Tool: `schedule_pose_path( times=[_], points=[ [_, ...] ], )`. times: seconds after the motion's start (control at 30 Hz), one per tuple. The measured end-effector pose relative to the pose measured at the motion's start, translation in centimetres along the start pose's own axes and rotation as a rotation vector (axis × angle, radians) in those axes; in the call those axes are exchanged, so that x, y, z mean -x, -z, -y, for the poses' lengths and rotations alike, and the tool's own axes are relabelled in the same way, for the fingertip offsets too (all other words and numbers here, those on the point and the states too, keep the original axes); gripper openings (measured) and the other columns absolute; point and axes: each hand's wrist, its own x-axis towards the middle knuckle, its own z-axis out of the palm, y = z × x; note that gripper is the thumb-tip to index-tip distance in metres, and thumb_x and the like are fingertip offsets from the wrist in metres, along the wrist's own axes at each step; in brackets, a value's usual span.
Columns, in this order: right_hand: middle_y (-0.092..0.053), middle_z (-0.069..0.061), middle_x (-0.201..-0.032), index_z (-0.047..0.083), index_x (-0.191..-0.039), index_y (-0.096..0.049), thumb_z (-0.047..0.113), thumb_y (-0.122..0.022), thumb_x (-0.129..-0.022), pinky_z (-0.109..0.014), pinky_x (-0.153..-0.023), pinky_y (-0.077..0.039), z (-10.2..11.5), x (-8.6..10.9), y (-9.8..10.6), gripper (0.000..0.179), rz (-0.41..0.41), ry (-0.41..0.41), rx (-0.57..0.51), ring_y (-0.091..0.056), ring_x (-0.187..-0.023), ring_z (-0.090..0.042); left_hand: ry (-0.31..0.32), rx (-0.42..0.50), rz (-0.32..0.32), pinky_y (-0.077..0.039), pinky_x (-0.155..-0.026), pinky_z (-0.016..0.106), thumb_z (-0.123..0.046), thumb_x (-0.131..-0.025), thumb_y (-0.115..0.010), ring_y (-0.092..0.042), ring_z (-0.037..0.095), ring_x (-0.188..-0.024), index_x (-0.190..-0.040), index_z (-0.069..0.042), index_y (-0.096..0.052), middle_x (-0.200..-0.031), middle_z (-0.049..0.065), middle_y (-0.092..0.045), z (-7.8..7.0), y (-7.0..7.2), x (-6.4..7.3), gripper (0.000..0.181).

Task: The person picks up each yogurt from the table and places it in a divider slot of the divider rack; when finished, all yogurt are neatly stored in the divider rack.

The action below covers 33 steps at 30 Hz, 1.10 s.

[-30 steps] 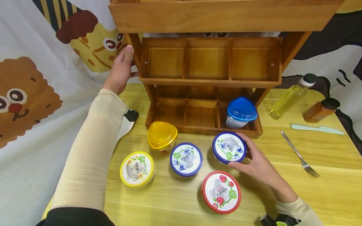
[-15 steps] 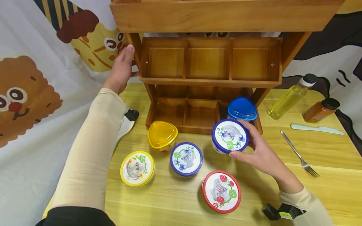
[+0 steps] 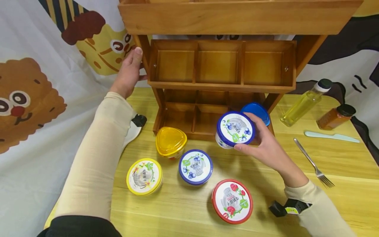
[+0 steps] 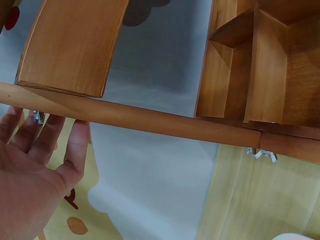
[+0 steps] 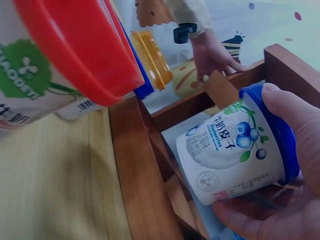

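Note:
In the head view my right hand grips a blueberry-printed yogurt cup with a dark blue lid, raised in front of the wooden rack's lower tier. The right wrist view shows this cup tilted, thumb on the lid and fingers below. My left hand touches the rack's left side post; in the left wrist view its fingers reach the post beside a wing nut. A cup with a bright blue lid sits in the lower tier's right compartment, partly hidden.
On the table stand a yellow-lidded cup, a vanilla cup, another blueberry cup and a strawberry cup. At right are an oil bottle, a jar, a knife and a fork.
My right hand has lifted the blueberry cup and brought it toward the rack, slightly leftward over the last half second. The left hand stays at the post.

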Motion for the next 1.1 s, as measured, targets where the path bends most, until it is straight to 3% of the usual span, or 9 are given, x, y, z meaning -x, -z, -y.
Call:
schedule_pose_path(
  times=[0.33, 0.6, 0.8, 1.1],
  points=[
    [-0.044, -0.011, -0.14, 0.022, -0.155, -0.024, 0.021, -0.08, -0.085, -0.013, -0.088, -0.052, 0.3, -2.6, -1.2, 0.09, 0.014, -0.041, -0.011, -0.054, -0.118, -0.029, 0.01, -0.006, 0.003, -0.039, -0.114, 0.048, -0.06, -0.1, -0.028, -0.029, 0.013, -0.145, -0.157, -0.039, -0.018, -0.163, -0.012, -0.017, 0.2, 0.0, -0.2, 0.061],
    [-0.042, -0.01, -0.145, 0.023, -0.155, -0.023, 0.027, -0.08, -0.084, -0.045, -0.102, -0.05, 0.5, -4.5, -2.0, 0.091, 0.014, -0.078, 0.005, -0.052, -0.124, -0.029, 0.005, 0.012, -0.008, -0.04, -0.113, 0.05, -0.059, -0.101, -0.028, -0.032, 0.015, -0.143, -0.155, -0.037, -0.024, -0.16, -0.007, -0.023, 0.2, 0.0, -0.2, 0.059],
    [-0.042, -0.011, -0.145, 0.021, -0.155, -0.022, 0.031, -0.08, -0.085, -0.041, -0.101, -0.052, 0.4, -5.6, -2.4, 0.092, 0.014, -0.083, 0.004, -0.053, -0.124, -0.028, 0.006, 0.009, -0.006, -0.04, -0.113, 0.049, -0.059, -0.101, -0.028, -0.031, 0.015, -0.144, -0.156, -0.038, -0.02, -0.162, -0.01, -0.02, 0.2, 0.0, -0.2, 0.06],
    [-0.04, -0.014, -0.147, 0.019, -0.156, -0.018, 0.037, -0.079, -0.085, -0.048, -0.104, -0.049, -0.4, -7.2, -3.5, 0.096, 0.011, -0.111, -0.011, -0.049, -0.129, -0.031, 0.016, -0.024, -0.01, -0.04, -0.113, 0.047, -0.061, -0.1, -0.027, -0.028, 0.013, -0.146, -0.158, -0.038, -0.01, -0.164, -0.015, -0.013, 0.2, 0.0, 0.0, 0.065]
  ],
)
